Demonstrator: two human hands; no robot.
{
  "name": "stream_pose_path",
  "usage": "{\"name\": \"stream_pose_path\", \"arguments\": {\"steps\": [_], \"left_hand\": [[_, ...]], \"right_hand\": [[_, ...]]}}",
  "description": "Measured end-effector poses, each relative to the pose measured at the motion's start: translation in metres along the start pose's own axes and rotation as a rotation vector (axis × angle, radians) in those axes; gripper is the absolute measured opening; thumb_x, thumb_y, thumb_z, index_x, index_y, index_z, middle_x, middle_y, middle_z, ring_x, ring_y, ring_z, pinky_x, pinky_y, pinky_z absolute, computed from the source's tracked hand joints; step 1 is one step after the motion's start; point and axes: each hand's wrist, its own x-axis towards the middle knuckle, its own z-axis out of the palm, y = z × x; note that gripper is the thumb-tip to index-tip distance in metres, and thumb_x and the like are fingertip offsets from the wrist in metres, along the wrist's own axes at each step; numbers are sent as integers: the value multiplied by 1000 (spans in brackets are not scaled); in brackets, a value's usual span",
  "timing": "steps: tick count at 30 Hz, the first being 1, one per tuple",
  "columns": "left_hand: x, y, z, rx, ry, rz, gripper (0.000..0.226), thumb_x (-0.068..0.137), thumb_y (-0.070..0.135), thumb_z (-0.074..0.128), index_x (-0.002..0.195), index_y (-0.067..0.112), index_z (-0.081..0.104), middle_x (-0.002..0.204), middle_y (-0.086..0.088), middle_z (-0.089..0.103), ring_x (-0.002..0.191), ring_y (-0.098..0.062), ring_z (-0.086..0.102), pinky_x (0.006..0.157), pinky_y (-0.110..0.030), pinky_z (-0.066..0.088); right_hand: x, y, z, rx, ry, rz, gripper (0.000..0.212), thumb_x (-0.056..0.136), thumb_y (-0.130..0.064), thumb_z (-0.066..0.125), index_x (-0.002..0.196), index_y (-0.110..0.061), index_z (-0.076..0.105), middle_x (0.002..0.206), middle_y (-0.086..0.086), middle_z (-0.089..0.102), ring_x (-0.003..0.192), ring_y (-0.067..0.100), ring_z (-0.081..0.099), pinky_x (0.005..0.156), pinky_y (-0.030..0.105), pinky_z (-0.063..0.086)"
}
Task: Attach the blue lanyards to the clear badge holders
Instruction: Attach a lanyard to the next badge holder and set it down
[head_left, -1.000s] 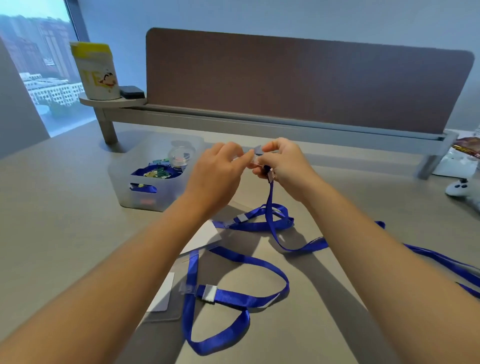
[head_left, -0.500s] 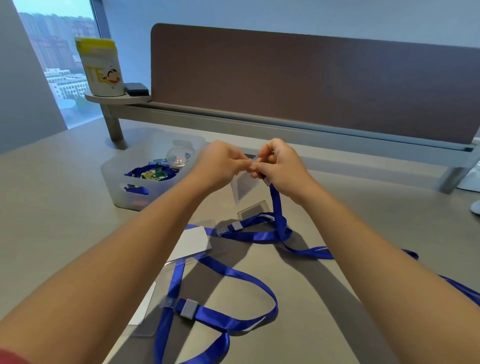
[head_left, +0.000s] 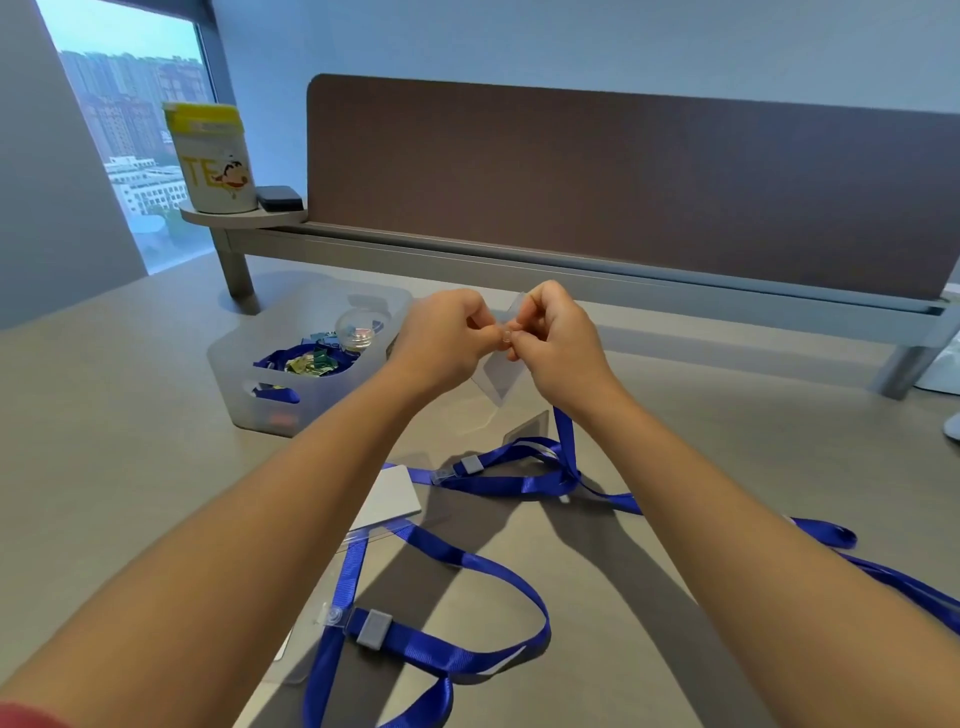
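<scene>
Both hands have lifted the clear plastic badge holder (head_left: 493, 371) a bit higher above the grey desk (head_left: 104, 441) than a moment ago. The left hand (head_left: 441, 338) and right hand (head_left: 558, 338) pinch its top edge and the clear snap strap of the blue ribbon lanyard (head_left: 563, 431), which hangs down to the desk. I think the strap is going through the slot; next, press the snap shut.

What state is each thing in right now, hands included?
Left hand: pinching the held badge holder's top.
Right hand: pinching the clear snap at the same spot.
Held badge holder: lifted, hanging tilted.
Lanyard in hand: trailing down to the desk.
Near lanyard: flat, clip on a holder.
Bin: open, holding clutter.
</scene>
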Motion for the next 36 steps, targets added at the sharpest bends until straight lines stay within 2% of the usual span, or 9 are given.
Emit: {"name": "stream_pose_path", "arguments": {"steps": [5,11,17,21,23,27,30,33,36], "left_hand": [[-5,-5,-13,-466,-227,-286,24,88,30,51,68,16,51,70,0,51,64,-11,47,63,-22,42],[-25,-21,-13,-692,-733,-778,73,83,68,20,76,6,58,70,-7,60,62,-14,52,58,-22,47],[-21,-7,-6,-1215,-202,-838,28,91,31,49,79,7,57,71,-6,59,51,-9,55,38,-13,50],[-11,16,-13,-1105,-20,-714,18,91,18,50,75,9,52,71,-7,56,61,-12,56,48,-16,52],[-6,31,-16,-1083,32,-671,13,90,15,51,81,6,52,72,-7,59,62,-13,59,51,-17,53],[0,58,-22,-1162,70,-611,11,89,11,53,98,4,52,73,-8,61,64,-14,62,51,-18,55],[1,79,-25,-1185,45,-597,9,88,15,55,85,6,55,75,-7,62,66,-14,64,48,-16,54],[0,90,-26,-1237,-6,-600,13,87,19,56,78,10,55,79,-7,64,68,-14,65,54,-16,54],[-1,85,-24,-1290,-9,-610,13,88,17,56,80,6,55,78,-9,64,66,-14,64,50,-17,55]], "right_hand": [[6,-8,-7,110,-101,95,32,91,2,46,72,-23,38,77,7,58,63,11,55,54,11,49],[14,-16,-22,212,-138,241,24,92,-1,46,76,-19,42,68,-3,60,59,11,54,54,14,48],[5,-14,-32,147,-232,372,11,91,-6,50,99,-11,44,81,4,59,64,11,55,57,16,49],[-8,-6,-36,-73,-102,463,11,92,-10,47,104,-10,49,97,7,53,91,19,55,88,35,50],[-15,-9,-40,-52,23,478,8,93,-9,44,94,-10,52,89,6,53,84,17,54,86,33,50],[-35,-23,-37,273,-32,675,25,92,1,38,82,0,60,71,9,57,59,15,53,61,21,47],[-46,-25,-19,544,-105,709,37,90,6,28,114,2,57,102,13,63,92,22,60,83,30,48],[-46,-24,-8,888,-54,675,54,90,-2,22,141,-16,35,144,7,42,128,25,41,101,38,34],[-40,-23,-13,1063,87,611,64,87,-3,24,146,-26,20,154,5,27,139,28,27,109,44,28]]}}
